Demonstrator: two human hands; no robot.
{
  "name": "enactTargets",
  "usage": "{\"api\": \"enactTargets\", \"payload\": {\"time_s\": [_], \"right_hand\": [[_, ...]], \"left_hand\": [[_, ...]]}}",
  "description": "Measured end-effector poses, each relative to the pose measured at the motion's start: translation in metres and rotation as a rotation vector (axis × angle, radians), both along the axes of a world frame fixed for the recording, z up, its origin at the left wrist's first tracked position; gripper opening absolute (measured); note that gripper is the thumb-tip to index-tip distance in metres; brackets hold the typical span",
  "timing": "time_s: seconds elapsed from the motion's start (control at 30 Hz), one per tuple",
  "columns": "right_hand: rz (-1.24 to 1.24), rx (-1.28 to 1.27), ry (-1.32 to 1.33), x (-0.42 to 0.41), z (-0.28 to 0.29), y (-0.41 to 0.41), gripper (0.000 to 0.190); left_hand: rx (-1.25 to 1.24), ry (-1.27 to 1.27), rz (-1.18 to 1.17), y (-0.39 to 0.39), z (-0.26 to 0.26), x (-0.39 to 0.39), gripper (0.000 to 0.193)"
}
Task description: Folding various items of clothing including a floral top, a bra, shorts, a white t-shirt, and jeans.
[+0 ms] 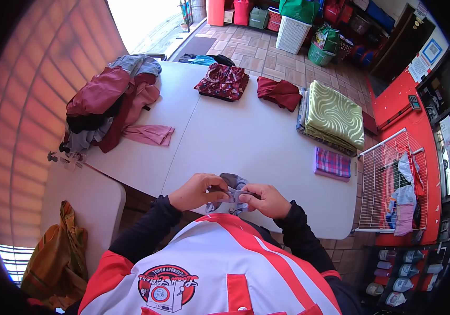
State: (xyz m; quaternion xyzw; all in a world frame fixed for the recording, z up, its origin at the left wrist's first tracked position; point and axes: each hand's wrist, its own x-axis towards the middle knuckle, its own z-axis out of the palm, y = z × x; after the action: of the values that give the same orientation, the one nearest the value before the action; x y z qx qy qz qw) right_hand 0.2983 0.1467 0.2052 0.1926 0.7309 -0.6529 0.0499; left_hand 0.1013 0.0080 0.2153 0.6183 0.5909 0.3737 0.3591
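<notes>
A grey garment (233, 182) is pinched between my two hands at the near edge of the white table (225, 145). My left hand (200, 192) grips its left side between thumb and fingers. On the other side, my right hand (265, 200) holds the fabric the same way, a short gap from the left. Part of the cloth hangs below my fingers, with a thin dark cord or strap near its bottom. The fingers cover much of the garment, so its exact kind is unclear.
A heap of clothes (103, 102) fills the table's far left. Along the back sit a folded floral garment (223, 82) and a dark red cloth (278, 93). Folded green patterned fabric (333, 112) and a plaid cloth (332, 162) lie at right, beside a white wire rack (392, 185).
</notes>
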Motion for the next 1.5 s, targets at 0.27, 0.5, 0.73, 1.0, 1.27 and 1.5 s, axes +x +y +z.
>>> {"api": "enactTargets", "payload": {"time_s": [0.27, 0.5, 0.73, 1.0, 1.27, 1.5], "right_hand": [[0.045, 0.122, 0.068, -0.005, 0.01, -0.007, 0.021], [0.012, 0.126, 0.269, 0.001, -0.001, -0.002, 0.02], [-0.153, -0.02, 0.197, 0.01, 0.009, 0.012, 0.018], [0.286, 0.532, -0.508, 0.039, -0.04, 0.045, 0.03], [-0.289, 1.282, -0.338, 0.034, -0.03, 0.035, 0.056], [-0.131, 1.172, -0.346, 0.054, -0.143, 0.004, 0.062]], "left_hand": [[0.015, -0.034, -0.037, 0.007, 0.0, 0.001, 0.013], [-0.06, -0.064, -0.043, 0.005, -0.001, 0.002, 0.014], [-0.205, -0.106, -0.074, -0.004, -0.026, -0.029, 0.03], [-0.177, -0.152, -0.001, 0.003, 0.003, -0.064, 0.03], [-0.066, 0.753, 0.253, -0.008, -0.039, -0.039, 0.054], [-0.151, 0.282, 0.287, -0.043, -0.173, -0.027, 0.072]]}}
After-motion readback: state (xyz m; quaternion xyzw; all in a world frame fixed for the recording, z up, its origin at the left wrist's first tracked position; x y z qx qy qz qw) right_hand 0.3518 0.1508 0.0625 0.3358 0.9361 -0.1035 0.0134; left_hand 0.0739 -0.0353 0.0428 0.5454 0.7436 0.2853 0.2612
